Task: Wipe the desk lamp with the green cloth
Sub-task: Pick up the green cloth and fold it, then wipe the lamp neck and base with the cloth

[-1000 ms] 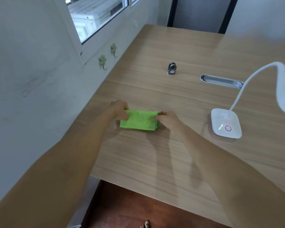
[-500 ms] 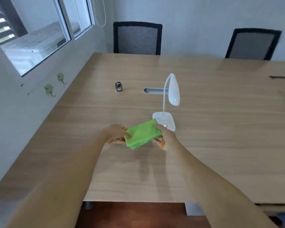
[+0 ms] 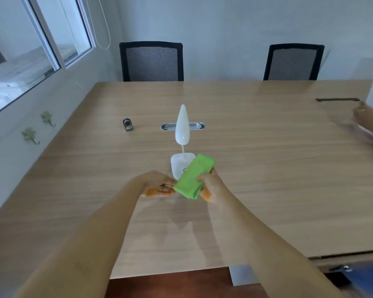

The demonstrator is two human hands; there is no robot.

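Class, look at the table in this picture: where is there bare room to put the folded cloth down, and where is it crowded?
Bare wood lies left of the desk lamp, toward the window wall, and across the wide stretch to its right. The near table edge is partly covered by the forearms. It is crowded at the lamp base, where the right hand holds the green cloth beside the left hand.

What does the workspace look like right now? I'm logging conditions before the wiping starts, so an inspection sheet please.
Surface: wooden table, with a metal grommet slot.
Job's things: white desk lamp upright; folded green cloth overlapping the lamp's base in view.
Clutter: small metal clip.
Hands: right hand grips the cloth; left hand beside it, contact unclear.
Cables: nothing seen.
Surroundings: two black chairs, window, another person's blurred hand.
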